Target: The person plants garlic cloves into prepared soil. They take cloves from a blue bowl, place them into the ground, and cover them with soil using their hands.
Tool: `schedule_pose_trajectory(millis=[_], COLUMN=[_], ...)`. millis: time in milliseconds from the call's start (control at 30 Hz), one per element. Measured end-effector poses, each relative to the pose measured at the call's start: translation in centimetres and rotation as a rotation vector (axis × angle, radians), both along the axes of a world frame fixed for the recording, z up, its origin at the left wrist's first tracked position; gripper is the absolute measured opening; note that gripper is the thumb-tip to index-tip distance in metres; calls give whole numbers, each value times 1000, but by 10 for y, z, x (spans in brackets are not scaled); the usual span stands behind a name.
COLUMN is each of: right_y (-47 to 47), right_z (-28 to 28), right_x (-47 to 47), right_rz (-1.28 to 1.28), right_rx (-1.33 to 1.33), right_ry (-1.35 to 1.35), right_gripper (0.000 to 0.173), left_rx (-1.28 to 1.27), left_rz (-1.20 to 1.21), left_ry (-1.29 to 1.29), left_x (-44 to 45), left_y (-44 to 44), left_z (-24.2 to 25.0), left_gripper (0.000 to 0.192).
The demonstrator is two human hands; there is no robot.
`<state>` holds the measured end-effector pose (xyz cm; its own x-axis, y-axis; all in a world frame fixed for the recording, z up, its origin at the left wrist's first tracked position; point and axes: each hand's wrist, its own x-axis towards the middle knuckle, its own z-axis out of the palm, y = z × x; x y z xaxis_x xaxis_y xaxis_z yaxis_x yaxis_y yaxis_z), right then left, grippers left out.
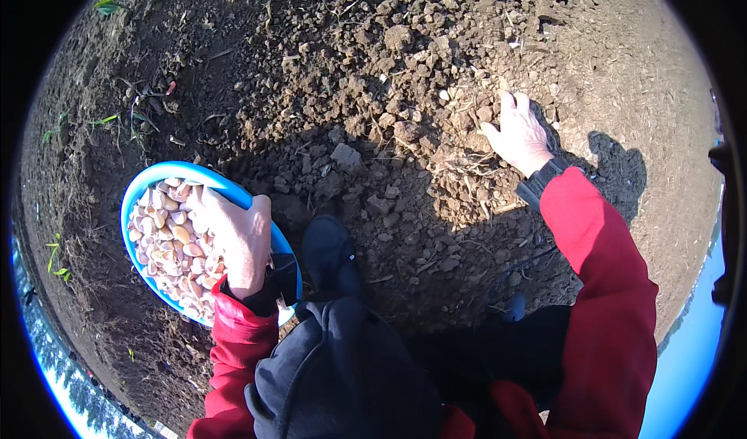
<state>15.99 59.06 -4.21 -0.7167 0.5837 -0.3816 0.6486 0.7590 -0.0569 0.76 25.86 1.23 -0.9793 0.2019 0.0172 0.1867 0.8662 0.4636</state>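
A blue plastic basin (138,183) filled with garlic cloves (175,235) rests on the soil to my left. My left hand (240,238) reaches over its near rim and down onto the cloves. Its fingertips are washed out by the light, so what they hold cannot be made out. Off to the right, my right hand (518,133) is low over loose, cloddy soil (402,109), palm down. Thumb and fingers are apart there, with nothing seen between them. A small pale piece (444,95), perhaps a clove, lies on the dirt left of that hand.
My dark boot (328,252) stands on the ground just right of the basin. Dry roots and straw (467,168) lie below my right hand. Smoother soil (630,89) extends along the right, and small green shoots (58,261) grow at the far left.
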Motion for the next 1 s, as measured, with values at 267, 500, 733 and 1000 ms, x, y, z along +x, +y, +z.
schedule_pose_trajectory(millis=[267,500,733,1000], right_y=[-10,13,17,-20], right_z=[-55,-19,-16,26], right_x=[-41,-42,12,89], right_rz=[-106,18,236,533], right_rx=[-125,-28,-87,-434], right_ry=[303,82,-5,239], right_gripper=[26,52,46,39], left_rx=[39,-117,-274,-504], left_rz=[-438,-583,-704,-467], left_ry=[42,59,65,185], left_x=[27,39,35,-1], left_y=[74,102,91,22], left_z=[-3,-8,17,34], left_gripper=[66,68,87,52])
